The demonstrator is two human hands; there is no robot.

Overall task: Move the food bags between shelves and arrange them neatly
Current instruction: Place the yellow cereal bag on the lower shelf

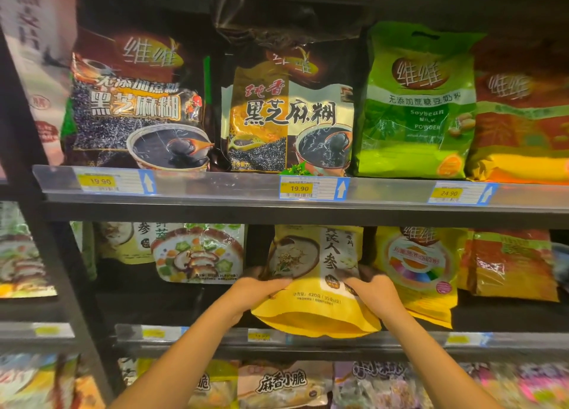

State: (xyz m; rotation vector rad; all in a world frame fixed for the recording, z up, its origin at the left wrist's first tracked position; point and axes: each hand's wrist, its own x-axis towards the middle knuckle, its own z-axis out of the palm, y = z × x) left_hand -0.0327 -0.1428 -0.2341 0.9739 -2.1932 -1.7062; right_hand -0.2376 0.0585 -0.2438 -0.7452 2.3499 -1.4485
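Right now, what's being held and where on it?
The yellow food bag on the middle shelf, gripped by both hands at mid-height: left hand on its left edge, right hand on its right edge.

2 hands, 3 shelves, perhaps 15 food bags, 3 readable price tags

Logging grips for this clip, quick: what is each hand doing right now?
Left hand: closed on the yellow bag, gripping its left side.
Right hand: closed on the same yellow bag, gripping its right side.
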